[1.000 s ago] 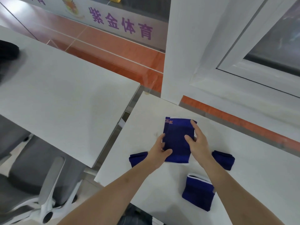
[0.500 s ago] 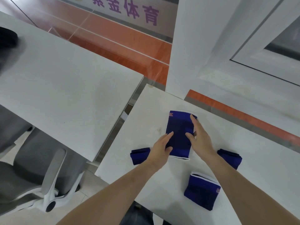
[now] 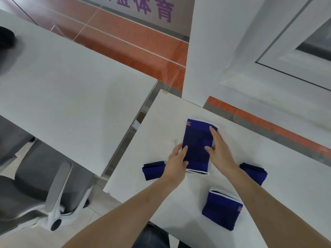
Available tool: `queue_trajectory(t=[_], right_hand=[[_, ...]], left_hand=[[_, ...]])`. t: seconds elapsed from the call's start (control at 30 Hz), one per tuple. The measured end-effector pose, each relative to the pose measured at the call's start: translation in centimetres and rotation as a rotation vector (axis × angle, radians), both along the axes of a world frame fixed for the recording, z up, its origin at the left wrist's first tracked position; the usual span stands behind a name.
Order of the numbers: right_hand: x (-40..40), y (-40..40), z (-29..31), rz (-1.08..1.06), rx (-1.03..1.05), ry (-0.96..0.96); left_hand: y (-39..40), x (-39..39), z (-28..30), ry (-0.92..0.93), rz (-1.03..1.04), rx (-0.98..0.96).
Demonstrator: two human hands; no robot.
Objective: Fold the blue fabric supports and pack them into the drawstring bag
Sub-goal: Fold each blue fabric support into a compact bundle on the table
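Observation:
A long blue fabric support (image 3: 196, 144) with white trim lies flat on the white table (image 3: 161, 122). My left hand (image 3: 176, 161) rests on its near left edge with fingers straight. My right hand (image 3: 219, 151) presses flat on its right side, fingers stretched toward the far corner. A folded blue support (image 3: 222, 209) lies near the table's front. Two small rolled blue supports lie at either side: one on the left (image 3: 154, 170), one on the right (image 3: 254, 173). No drawstring bag is in view.
A second white table (image 3: 62, 86) stands to the left across a narrow gap. A grey office chair (image 3: 35, 197) sits below it. A white pillar and window frame (image 3: 232, 51) rise behind the table. A dark object (image 3: 6, 37) lies at the far left.
Both hands have gone from holding the support's edges to lying flat on it. The support now lies flattened with its white trim showing at both ends.

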State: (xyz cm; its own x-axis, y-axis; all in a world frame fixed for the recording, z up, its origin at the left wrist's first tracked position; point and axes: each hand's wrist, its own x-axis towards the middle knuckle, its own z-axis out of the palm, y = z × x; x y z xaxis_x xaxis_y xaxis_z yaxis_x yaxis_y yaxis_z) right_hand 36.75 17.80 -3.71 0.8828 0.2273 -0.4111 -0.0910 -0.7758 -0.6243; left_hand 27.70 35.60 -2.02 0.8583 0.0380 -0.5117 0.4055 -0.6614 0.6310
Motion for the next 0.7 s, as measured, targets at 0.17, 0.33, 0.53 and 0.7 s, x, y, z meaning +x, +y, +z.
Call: queue_trajectory(t=[0.17,0.33,0.53,0.7], right_hand=[[-0.4,-0.5,0.2,-0.014,0.02,0.008],[-0.5,-0.7,0.0,0.001,0.017,0.029],[-0.4,-0.2,0.0,0.047,-0.034,0.048],[-0.3,0.1,0.0,0.131,-0.199,0.004]], left_hand=[[0.0,-0.5,0.3,-0.011,0.036,-0.062],[-0.2,-0.8,0.0,0.0,0.033,-0.071],[-0.1,-0.6,-0.6,0.028,-0.008,0.001],[-0.1,-0.8,-1.4,-0.045,-0.223,0.266]])
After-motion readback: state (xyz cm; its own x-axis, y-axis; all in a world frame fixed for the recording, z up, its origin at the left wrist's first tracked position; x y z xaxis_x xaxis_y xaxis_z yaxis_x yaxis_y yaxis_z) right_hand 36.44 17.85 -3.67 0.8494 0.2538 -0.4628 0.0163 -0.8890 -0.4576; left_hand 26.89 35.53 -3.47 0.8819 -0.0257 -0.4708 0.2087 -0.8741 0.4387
